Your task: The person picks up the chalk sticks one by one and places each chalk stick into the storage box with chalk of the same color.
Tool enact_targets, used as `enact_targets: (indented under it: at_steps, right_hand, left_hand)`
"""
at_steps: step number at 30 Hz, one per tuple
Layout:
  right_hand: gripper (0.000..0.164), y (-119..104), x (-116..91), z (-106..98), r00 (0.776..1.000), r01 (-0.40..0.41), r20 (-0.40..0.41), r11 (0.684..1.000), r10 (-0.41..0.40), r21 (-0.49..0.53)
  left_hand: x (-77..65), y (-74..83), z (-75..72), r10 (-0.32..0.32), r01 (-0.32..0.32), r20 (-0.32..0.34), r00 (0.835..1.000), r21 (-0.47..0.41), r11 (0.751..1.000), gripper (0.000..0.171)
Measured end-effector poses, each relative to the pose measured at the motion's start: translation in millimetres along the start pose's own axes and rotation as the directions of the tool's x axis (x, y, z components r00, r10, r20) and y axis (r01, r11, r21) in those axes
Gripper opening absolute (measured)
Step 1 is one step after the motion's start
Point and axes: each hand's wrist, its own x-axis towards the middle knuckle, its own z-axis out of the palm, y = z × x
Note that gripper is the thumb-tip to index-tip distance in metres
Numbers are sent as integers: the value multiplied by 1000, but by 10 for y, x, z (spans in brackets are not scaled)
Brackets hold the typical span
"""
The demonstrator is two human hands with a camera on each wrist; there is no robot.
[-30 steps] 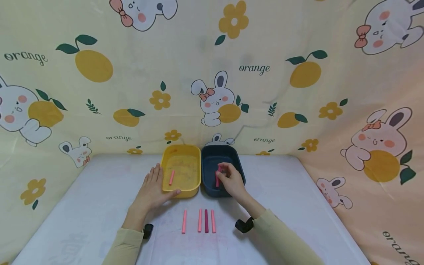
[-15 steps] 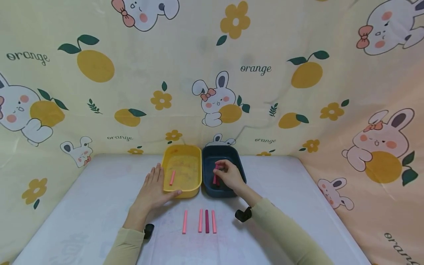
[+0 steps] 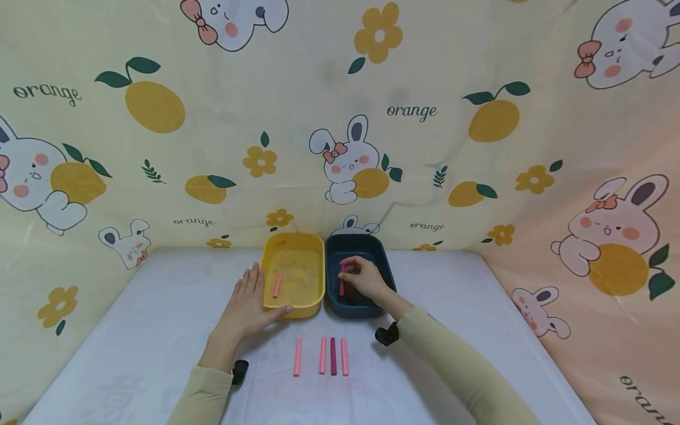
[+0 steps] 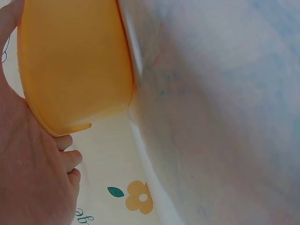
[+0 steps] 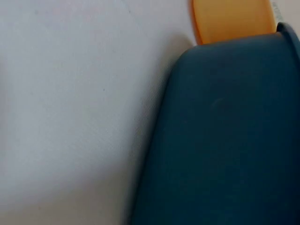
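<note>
Clearly, the right hand (image 3: 369, 280) is grasping one pink stick (image 3: 342, 287) between thumb and fingers, a little right of the middle of the head frame. This stick is inside the outline of the dark blue box (image 3: 353, 311); whether its lower end touches the bottom, I cannot tell. Just beside it, a darker red stick (image 3: 349, 290) shows in the same box, partly in shadow.

The left hand (image 3: 247, 301) grasps no stick. Its fingers lie straight along the left side of the yellow box (image 3: 303, 312), and its thumb reaches over the near rim. Inside this box, toward its left wall, lies a single light pink stick (image 3: 278, 285).

At the lower centre of the frame, four sticks lie on the white table (image 3: 451, 307): one pink stick (image 3: 297, 357) apart at left, then a pink one (image 3: 322, 355), a dark magenta one (image 3: 333, 356) and another pink one (image 3: 345, 356), near each other. The two boxes stand side by side.
</note>
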Motion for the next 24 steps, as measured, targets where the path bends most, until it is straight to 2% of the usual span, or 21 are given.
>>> enact_targets:
  at_steps: [8, 24]
  right_hand:
    - [32, 40, 85, 42, 998, -59, 30, 998, 60, -22]
    - [28, 99, 140, 64, 994, -17, 103, 997, 24, -76]
  left_hand:
    - [-5, 6, -8, 9, -9, -1, 1000, -11, 1000, 128]
    - [-7, -4, 2, 16, -16, -13, 1000, -5, 1000, 128]
